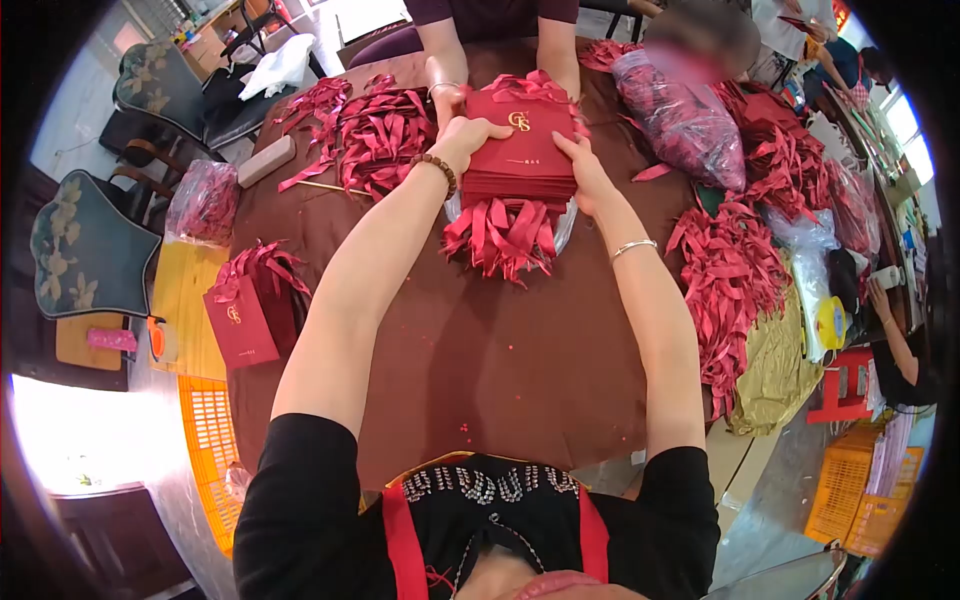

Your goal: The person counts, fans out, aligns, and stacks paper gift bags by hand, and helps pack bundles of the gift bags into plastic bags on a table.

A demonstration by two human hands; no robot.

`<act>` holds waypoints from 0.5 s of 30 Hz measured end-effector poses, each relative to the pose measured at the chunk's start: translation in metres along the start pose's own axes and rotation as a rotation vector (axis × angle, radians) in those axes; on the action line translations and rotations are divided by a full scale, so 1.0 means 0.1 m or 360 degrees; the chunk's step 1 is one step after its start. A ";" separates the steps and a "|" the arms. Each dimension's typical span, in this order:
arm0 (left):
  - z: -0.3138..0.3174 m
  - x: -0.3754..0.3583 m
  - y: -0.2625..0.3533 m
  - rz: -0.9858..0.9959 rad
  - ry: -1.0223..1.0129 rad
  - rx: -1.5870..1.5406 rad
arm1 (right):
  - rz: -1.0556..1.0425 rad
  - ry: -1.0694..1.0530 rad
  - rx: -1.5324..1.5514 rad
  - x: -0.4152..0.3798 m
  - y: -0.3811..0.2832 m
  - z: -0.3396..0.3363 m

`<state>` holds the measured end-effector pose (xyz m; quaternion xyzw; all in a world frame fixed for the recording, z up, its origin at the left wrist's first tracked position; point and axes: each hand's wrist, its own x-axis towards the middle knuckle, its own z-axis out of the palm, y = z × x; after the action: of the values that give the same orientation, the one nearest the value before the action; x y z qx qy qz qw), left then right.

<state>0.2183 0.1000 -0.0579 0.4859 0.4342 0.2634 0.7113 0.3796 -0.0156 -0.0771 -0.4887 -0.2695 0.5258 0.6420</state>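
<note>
A stack of red paper gift bags (520,155) with gold lettering sits near the far side of the round table, red ribbon handles (505,238) spilling from its near end. My left hand (468,142) grips the stack's left side, thumb on the top bag. On its right side my right hand (588,172) holds it too, thumb along the top edge. A person opposite reaches both arms to the far end of the stack; their fingers are partly hidden. Some clear plastic (565,225) shows beneath the stack.
Ribbon-handled bags (380,135) are heaped at the back left, and more ribbons (730,290) lie at the right. A plastic-wrapped bundle (685,120) stands back right. Upright red bags (245,320) stand at the left edge. An orange crate (207,440) and chairs (95,245) flank the table (500,370).
</note>
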 end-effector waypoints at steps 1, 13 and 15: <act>-0.06 0.15 -0.06 -0.0013 0.0066 0.0085 | 0.0016 -0.0037 0.0041 -0.01 -0.01 0.00; -0.13 -0.12 -0.15 -0.0009 -0.0158 -0.0134 | 0.0222 -0.0197 0.0314 -0.16 0.03 0.19; -0.16 0.00 -0.25 -0.0100 -0.0140 -0.0275 | 0.0094 -0.0227 0.0400 -0.14 0.10 0.19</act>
<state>0.2033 0.0974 -0.0831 0.4199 0.3933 0.2558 0.7769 0.3547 -0.0227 -0.0762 -0.3736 -0.2318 0.6075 0.6616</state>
